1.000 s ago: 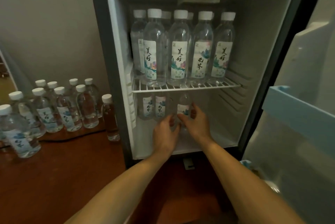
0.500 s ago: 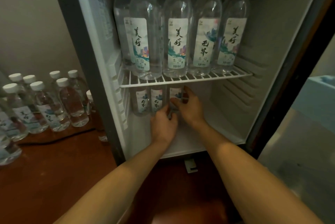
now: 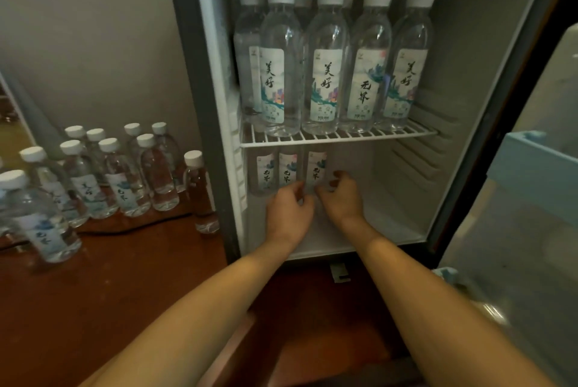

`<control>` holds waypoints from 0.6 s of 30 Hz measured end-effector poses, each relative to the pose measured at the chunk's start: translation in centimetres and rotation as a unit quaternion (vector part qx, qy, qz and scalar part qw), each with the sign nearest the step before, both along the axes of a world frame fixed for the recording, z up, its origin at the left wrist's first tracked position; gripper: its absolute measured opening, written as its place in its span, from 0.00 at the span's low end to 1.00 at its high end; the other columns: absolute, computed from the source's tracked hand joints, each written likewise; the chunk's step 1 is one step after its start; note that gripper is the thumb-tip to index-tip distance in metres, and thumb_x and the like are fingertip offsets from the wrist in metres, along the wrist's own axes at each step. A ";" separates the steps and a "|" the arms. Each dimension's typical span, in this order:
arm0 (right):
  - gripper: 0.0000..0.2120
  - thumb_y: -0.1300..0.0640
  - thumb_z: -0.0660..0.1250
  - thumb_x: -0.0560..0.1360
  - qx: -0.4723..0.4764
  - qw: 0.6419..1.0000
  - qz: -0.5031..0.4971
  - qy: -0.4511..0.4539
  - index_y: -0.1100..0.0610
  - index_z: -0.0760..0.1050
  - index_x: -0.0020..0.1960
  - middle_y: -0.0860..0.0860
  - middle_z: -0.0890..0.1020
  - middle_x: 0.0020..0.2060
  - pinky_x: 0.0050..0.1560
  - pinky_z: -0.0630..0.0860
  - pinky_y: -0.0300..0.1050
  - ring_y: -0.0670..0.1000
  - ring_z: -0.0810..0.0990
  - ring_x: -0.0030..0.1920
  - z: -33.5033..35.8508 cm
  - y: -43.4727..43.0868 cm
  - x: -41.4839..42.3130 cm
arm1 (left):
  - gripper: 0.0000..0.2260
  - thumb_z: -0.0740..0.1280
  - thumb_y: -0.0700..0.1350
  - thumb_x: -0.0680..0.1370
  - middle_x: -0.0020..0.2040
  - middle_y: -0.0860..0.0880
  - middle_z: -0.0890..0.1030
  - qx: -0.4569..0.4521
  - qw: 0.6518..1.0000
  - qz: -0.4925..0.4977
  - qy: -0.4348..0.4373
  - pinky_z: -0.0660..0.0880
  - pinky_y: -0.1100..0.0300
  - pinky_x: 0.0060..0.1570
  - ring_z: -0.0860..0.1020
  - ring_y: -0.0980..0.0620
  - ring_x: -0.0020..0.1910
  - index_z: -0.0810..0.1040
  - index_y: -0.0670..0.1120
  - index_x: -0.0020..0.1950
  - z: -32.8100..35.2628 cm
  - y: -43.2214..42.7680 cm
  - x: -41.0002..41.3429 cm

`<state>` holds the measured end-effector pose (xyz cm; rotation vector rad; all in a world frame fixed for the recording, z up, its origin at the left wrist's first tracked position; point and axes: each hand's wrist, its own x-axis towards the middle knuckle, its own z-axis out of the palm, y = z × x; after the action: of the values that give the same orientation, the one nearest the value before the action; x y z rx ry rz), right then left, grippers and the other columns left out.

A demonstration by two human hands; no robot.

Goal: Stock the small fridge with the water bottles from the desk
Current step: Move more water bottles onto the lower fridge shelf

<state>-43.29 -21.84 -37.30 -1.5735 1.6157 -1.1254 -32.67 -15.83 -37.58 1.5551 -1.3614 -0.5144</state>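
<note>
desk, fridge, left hand, right hand near bottles

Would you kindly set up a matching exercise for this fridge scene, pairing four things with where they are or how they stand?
Things:
1. wire shelf
2. fridge door
3. desk
4. left hand

Places or states:
A. swung open on the right
B. brown, with desk bottles standing left of the fridge
C. in the lower compartment, beside the right hand
D. carrying upright bottles in the upper compartment

Pairs: 1-D; 2-A; 3-B; 4-C
</note>
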 end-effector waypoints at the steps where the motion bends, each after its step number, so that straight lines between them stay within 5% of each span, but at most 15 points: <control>1: 0.28 0.54 0.72 0.78 -0.001 1.000 0.001 0.003 0.59 0.68 0.75 0.57 0.79 0.65 0.65 0.76 0.56 0.58 0.80 0.64 0.2 1.0 -0.1 | 0.17 0.67 0.41 0.81 0.66 0.46 0.83 0.000 1.000 0.001 0.000 0.73 0.61 0.66 0.80 0.48 0.66 0.79 0.43 0.71 0.3 0.7 0.2; 4: 0.19 0.56 0.70 0.78 -0.024 0.999 0.006 0.022 0.57 0.75 0.68 0.53 0.83 0.58 0.61 0.78 0.52 0.55 0.81 0.59 1.0 4.2 -0.4 | 0.12 0.69 0.43 0.81 0.59 0.48 0.85 0.007 1.000 0.001 -0.008 0.78 0.54 0.62 0.82 0.50 0.60 0.83 0.45 0.64 1.0 3.2 0.5; 7: 0.12 0.56 0.70 0.78 -0.062 0.997 0.018 0.045 0.54 0.79 0.61 0.46 0.82 0.49 0.53 0.78 0.46 0.50 0.82 0.52 2.3 8.0 -0.1 | 0.08 0.69 0.44 0.82 0.52 0.52 0.85 0.027 0.999 -0.010 -0.033 0.76 0.60 0.53 0.81 0.55 0.52 0.84 0.48 0.59 1.6 6.2 1.1; 14: 0.04 0.52 0.70 0.75 -0.210 0.966 0.108 0.103 0.48 0.76 0.48 0.42 0.81 0.37 0.44 0.82 0.52 0.44 0.82 0.41 4.9 16.0 3.4 | 0.05 0.70 0.51 0.79 0.37 0.56 0.83 0.010 0.997 -0.008 -0.079 0.74 0.57 0.37 0.82 0.54 0.41 0.82 0.56 0.43 2.0 13.6 6.1; 18: 0.04 0.50 0.68 0.77 -0.233 0.957 0.135 0.104 0.49 0.77 0.46 0.43 0.81 0.37 0.45 0.81 0.53 0.46 0.81 0.41 6.1 18.5 7.1 | 0.05 0.70 0.52 0.80 0.40 0.57 0.83 0.010 0.995 0.017 -0.094 0.79 0.55 0.45 0.82 0.55 0.45 0.82 0.57 0.45 1.8 16.5 9.8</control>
<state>-36.22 -3.34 -31.19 -2.2053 1.2557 -1.2844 -22.83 0.72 -35.77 1.6753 -1.4714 -0.3687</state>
